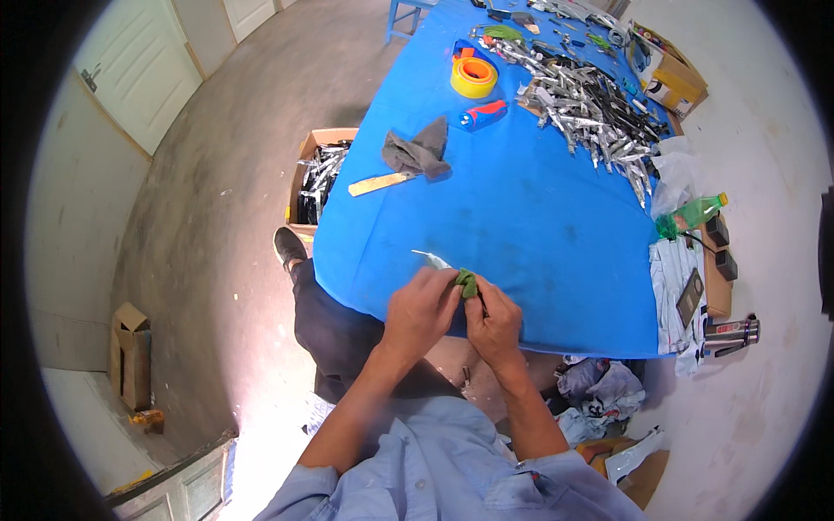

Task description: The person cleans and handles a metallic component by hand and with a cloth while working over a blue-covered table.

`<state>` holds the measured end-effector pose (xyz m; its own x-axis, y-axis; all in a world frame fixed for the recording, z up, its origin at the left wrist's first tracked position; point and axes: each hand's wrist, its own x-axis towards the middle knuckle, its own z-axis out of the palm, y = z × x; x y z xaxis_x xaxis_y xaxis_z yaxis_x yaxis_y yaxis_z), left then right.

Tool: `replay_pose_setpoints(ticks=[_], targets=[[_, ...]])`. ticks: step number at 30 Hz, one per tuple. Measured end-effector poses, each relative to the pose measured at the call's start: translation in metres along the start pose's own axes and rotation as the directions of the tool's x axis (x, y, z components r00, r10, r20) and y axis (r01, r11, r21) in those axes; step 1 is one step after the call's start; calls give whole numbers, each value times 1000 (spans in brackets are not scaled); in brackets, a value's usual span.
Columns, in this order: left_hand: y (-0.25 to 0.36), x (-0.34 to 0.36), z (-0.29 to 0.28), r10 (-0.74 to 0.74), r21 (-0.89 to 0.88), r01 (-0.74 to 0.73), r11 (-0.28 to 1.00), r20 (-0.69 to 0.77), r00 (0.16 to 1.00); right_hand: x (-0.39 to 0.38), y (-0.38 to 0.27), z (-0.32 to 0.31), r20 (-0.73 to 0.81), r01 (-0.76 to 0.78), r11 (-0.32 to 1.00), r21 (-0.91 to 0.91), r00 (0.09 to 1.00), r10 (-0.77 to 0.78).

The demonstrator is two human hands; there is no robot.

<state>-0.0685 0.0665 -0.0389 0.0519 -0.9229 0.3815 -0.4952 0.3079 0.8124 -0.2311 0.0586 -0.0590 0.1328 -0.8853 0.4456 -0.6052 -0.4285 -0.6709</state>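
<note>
Over the near edge of the blue-covered table, my two hands meet almost fingertip to fingertip. My left hand [421, 311] is closed, and a slim whitish piece with a thin pointed tip [434, 260] sticks out beyond its fingers toward the far left. A crumpled green cloth [466, 283] sits between the two hands. My right hand [493, 321] pinches this cloth with thumb and fingers. The rest of the slim piece is hidden by my fingers and the cloth.
On the blue table [539, 226] lie a grey rag [419, 149], a flat wooden stick [379, 184], yellow tape [473, 78], a red-and-blue tube [484, 115] and a heap of silver-and-black slender pieces [599, 113]. A green bottle [695, 214] lies at the right edge. An open carton [294, 187] stands left.
</note>
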Motion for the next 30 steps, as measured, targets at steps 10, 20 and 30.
replay_pose_setpoints(ticks=[10, 20, 30], targets=[[-35, 14, -14, -124, 128, 142, 982, -137, 983, 0, -3, -6, 82, -26, 1000, -2, 996, 26], [19, -2, -3, 30, -4, -29, 1000, 108, 994, 1, 1, -7, 49, 89, 996, 17, 995, -90], [-13, 14, -2, -49, 127, 49, 991, -4, 999, 0, 1, -6, 81, -13, 1000, 2, 997, 13]])
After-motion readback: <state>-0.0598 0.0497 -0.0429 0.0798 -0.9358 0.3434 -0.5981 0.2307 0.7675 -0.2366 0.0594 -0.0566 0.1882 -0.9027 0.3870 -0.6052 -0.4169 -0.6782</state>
